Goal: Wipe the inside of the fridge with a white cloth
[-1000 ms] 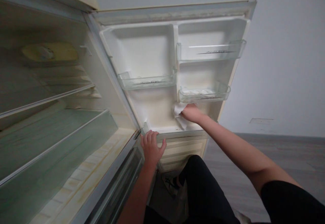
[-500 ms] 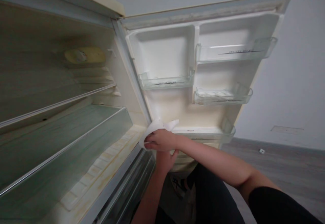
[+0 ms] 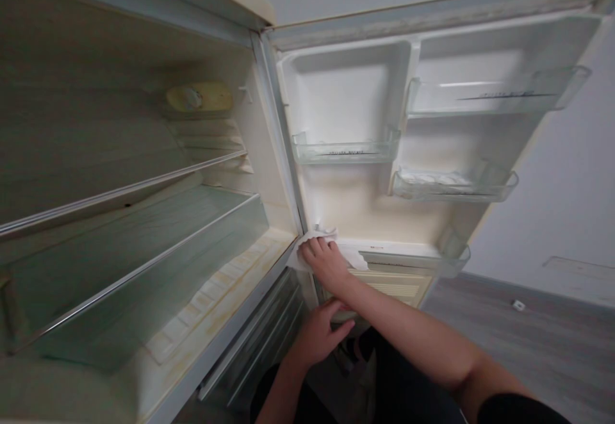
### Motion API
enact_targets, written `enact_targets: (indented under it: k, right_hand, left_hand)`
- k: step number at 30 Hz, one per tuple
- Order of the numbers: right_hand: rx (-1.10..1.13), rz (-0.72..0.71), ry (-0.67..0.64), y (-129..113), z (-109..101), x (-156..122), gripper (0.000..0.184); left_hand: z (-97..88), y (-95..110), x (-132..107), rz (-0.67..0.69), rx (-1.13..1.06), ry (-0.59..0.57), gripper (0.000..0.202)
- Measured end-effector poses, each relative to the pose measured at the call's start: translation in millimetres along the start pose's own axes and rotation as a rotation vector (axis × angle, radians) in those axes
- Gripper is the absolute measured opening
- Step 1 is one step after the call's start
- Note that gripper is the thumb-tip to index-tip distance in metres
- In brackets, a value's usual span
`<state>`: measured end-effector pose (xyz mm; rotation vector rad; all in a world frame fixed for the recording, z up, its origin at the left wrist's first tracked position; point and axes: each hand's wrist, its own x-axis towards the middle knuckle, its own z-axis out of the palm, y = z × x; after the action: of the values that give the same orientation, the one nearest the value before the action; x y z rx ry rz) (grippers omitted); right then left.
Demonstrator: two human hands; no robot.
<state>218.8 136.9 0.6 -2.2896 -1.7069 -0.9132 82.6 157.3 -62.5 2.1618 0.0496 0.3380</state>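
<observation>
My right hand [image 3: 327, 262] presses a white cloth [image 3: 307, 248] against the lower inner corner of the open fridge door [image 3: 355, 209], right by the hinge side. Its fingers are curled over the cloth. My left hand [image 3: 317, 333] is lower, below the right forearm, resting against the bottom edge of the door with the thumb out; its fingers are partly hidden. The door's inner lining is stained yellowish near the cloth.
The fridge interior [image 3: 120, 174] on the left has glass shelves [image 3: 144, 264] and a yellowed floor. Clear door bins [image 3: 346, 150] hang on the door; one [image 3: 451, 184] holds a white tray. Grey wood floor [image 3: 528, 341] and a white wall lie to the right.
My right hand carried the cloth left from under the right door bin to the hinge-side corner. My left hand dropped from the door's lower ledge to beneath it. The view swung left.
</observation>
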Motion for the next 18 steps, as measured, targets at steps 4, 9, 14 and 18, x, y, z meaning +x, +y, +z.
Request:
enact_targets:
  k: [4, 9, 14, 18]
  right_hand:
    - [-0.019, -0.034, -0.038, 10.7, 8.7, -16.8, 0.016]
    - [-0.051, 0.026, 0.077, 53.6, 9.4, -59.2, 0.01]
    - [-0.048, 0.214, 0.085, 103.6, 2.9, -106.3, 0.011]
    - [-0.032, 0.349, 0.148, 115.2, 4.0, -119.4, 0.025]
  left_hand:
    - [-20.0, 2.8, 1.5, 0.048, 0.086, 0.138, 0.015]
    - [-39.7, 7.3, 9.3, 0.206, 0.187, 0.409, 0.014]
    - [-58.6, 22.6, 48.4, 0.357, 0.336, 0.615, 0.017]
    - [-58.1, 24.2, 100.3, 0.416, 0.592, 0.502, 0.019]
